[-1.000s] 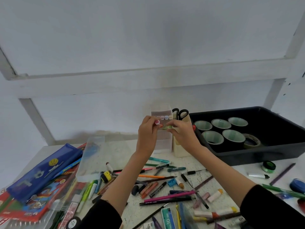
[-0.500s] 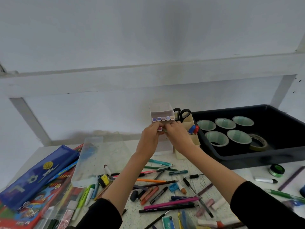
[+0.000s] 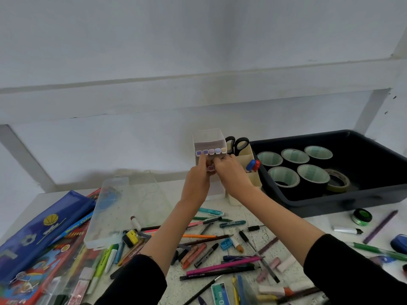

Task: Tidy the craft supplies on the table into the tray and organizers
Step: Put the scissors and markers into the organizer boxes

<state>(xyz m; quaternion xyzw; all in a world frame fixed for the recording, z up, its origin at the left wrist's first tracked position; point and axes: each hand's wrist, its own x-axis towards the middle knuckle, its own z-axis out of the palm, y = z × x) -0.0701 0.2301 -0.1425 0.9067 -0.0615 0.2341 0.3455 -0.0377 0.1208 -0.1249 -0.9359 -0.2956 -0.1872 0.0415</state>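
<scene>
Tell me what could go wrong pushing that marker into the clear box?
The marker, pinched between the left hand and right hand, might slip from the grip into the pens below. Pushing hard could tip the clear box backward. The right hand is close to the beige holder with the scissors and might bump it.

A clear organizer box (image 3: 209, 140) is standing just above the left hand (image 3: 196, 183) and right hand (image 3: 233, 172), five pastel marker caps (image 3: 211, 151) showing in a row along its front. Both hands are pinching a pink-capped marker (image 3: 210, 168) just under that row. Pens and crayons (image 3: 222, 265) are lying scattered on the desk (image 3: 317, 223) beneath the forearms. The black tray (image 3: 352, 202), holding tape rolls (image 3: 313, 179), is sitting to the right of the hands.
</scene>
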